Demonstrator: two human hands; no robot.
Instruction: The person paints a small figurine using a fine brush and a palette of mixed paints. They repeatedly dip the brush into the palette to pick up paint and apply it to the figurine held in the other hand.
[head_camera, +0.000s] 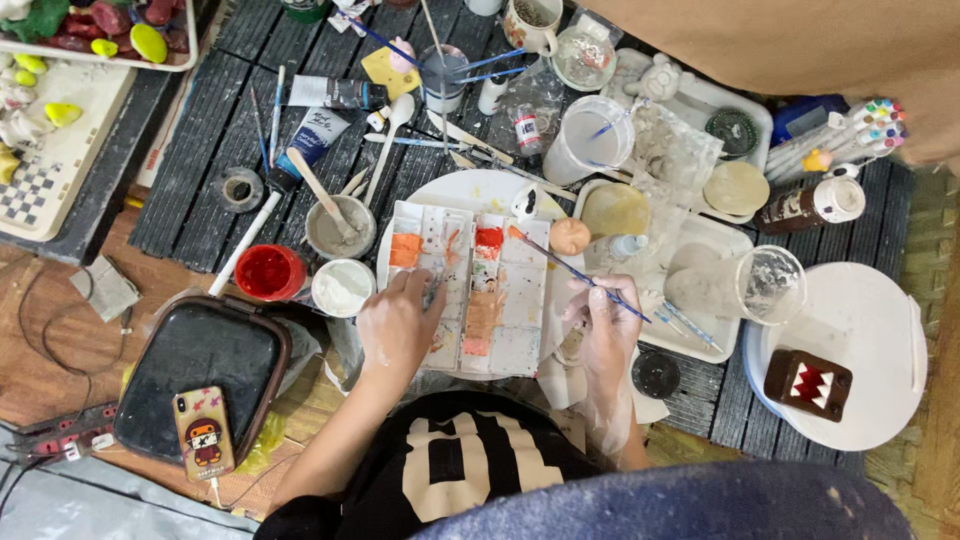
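Centre frame: left hand rests loosely on palette, gripping nothing. Right hand pinches brush, tip over orange well. Risk: smeared wells, judging by the resting palm.

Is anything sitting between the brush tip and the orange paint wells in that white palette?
Nothing visible does. The right hand holds the thin brush, its tip over the palette beside the orange paint; the left hand rests on the palette's other side.
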